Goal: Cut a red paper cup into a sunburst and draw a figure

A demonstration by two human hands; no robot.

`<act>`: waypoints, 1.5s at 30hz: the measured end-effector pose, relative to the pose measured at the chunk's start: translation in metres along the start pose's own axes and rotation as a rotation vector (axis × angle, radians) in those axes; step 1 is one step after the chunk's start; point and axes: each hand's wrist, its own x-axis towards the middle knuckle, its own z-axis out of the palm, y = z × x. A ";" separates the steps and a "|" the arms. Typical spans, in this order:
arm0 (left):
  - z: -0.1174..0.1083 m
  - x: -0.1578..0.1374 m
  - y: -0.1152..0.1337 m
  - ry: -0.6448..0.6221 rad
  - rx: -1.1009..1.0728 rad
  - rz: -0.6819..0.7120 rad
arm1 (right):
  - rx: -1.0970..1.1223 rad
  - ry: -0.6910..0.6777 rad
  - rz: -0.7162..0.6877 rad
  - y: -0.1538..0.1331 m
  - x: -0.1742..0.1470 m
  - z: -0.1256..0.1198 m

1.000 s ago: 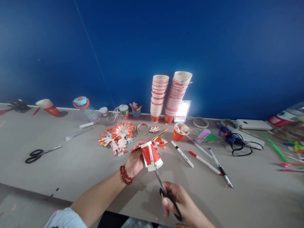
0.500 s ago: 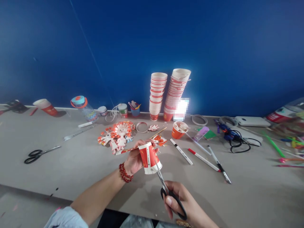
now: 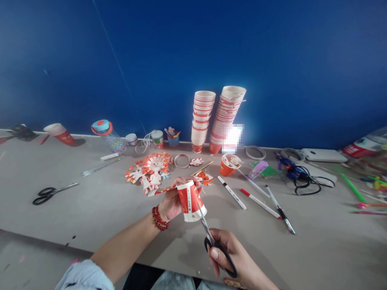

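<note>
My left hand [image 3: 171, 203] is wrapped round a red and white paper cup [image 3: 191, 201], held tilted above the table. A cut strip of the cup sticks out to the left past my fingers. In my right hand [image 3: 225, 247] is a pair of scissors [image 3: 206, 228] with black handles, its blades at the cup's lower right edge. Behind the cup lie cut paper figures with fringed orange and white heads [image 3: 155, 165]. Red and white paper scraps [image 3: 204, 177] rest just beyond my left fingers.
Two tall stacks of paper cups [image 3: 203, 117] stand against the blue wall. To the right lie several markers [image 3: 232, 192], a cup of scraps [image 3: 229, 168] and a blue glue gun [image 3: 294, 171]. Another pair of scissors [image 3: 54, 193] and a ruler [image 3: 101, 166] are at left.
The view has shifted slightly. Both hands, the cup and the scissors keep nearly the same position, with the blades still at the cup's edge.
</note>
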 end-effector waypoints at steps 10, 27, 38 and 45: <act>0.001 0.000 0.000 -0.005 -0.004 0.016 | -0.003 -0.003 -0.019 0.002 0.002 -0.001; 0.001 -0.001 0.000 -0.045 -0.021 0.028 | -0.021 -0.001 -0.011 0.004 0.001 -0.001; -0.002 0.000 0.000 0.009 0.010 0.024 | -0.038 0.018 0.008 0.007 0.002 -0.001; -0.002 0.000 0.000 0.032 0.017 0.019 | -0.028 0.034 0.011 0.005 0.003 0.000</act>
